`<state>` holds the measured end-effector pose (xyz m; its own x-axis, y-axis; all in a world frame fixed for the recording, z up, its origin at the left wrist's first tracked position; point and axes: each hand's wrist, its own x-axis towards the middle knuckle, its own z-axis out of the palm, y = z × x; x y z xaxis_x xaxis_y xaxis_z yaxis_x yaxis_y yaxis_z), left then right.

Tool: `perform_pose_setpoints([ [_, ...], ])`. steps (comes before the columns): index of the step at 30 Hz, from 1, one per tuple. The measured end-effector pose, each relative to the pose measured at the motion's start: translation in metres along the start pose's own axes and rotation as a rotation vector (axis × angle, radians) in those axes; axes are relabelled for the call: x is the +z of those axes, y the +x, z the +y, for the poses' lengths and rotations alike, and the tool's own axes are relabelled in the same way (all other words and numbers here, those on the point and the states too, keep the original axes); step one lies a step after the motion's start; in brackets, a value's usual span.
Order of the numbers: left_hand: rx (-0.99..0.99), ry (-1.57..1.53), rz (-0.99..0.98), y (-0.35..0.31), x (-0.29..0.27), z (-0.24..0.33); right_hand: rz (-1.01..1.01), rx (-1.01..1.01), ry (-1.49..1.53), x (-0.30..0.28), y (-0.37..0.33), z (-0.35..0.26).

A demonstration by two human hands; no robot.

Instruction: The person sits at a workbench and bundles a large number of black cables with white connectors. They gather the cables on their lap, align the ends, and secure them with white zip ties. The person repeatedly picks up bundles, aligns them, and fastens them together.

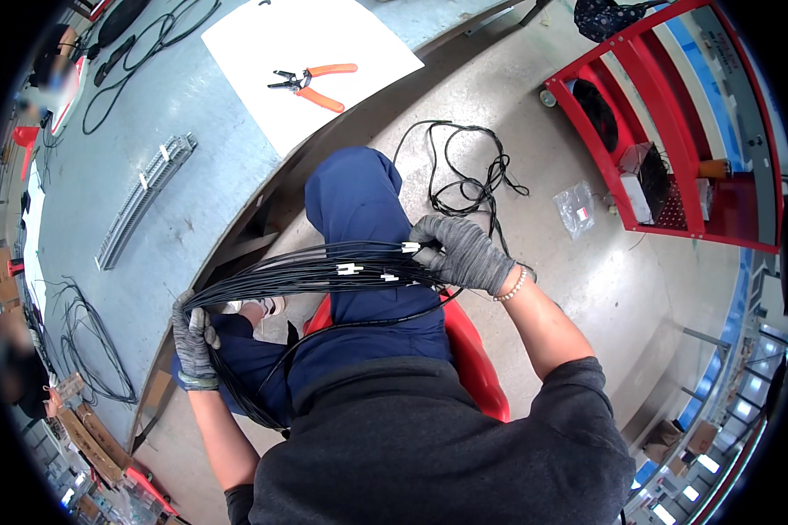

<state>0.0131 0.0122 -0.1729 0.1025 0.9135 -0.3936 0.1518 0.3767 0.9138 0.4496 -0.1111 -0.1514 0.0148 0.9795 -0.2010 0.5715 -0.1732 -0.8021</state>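
Note:
A thick bundle of black cables point(298, 269) stretches across my lap, over the dark blue trousers. My left hand point(194, 341), in a grey knit glove, is closed around the bundle's left end, where the cables bend downward. At the other end my right hand point(462, 254), also gloved in grey, grips the cables with its fingers curled. Small white tags point(348, 269) sit on several cables near the right hand. One loose cable point(350, 325) loops below the bundle over my thighs. Behind my right hand, a tangle of black cable point(473, 184) trails onto the floor.
Wire strippers point(305, 86) with orange handles lie on a white sheet point(236, 52) on the grey-blue table point(175, 219). A slotted grey strip point(146, 199) and coiled black cables point(96, 346) are also there. A red cart point(648, 96) stands right, near a clear plastic bag point(574, 210).

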Motion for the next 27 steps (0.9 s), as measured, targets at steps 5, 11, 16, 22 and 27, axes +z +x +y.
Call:
perform_pose_setpoints([
  [5,-0.011,0.006,-0.006,-0.003,0.002,0.005,0.006,-0.005,-0.032,0.001,0.006,0.008],
  [11,-0.004,-0.008,0.016,-0.006,0.006,0.006,0.031,-0.023,0.044,0.001,0.008,0.009],
  [16,-0.021,0.008,0.033,-0.008,0.008,0.009,0.008,0.044,0.043,0.002,0.012,0.01],
  [22,0.007,-0.002,0.021,-0.008,0.005,0.007,-0.015,0.076,0.093,-0.001,0.018,0.012],
  [27,0.011,0.023,0.004,-0.011,0.007,0.013,-0.058,0.096,0.12,0.002,0.022,0.025],
])
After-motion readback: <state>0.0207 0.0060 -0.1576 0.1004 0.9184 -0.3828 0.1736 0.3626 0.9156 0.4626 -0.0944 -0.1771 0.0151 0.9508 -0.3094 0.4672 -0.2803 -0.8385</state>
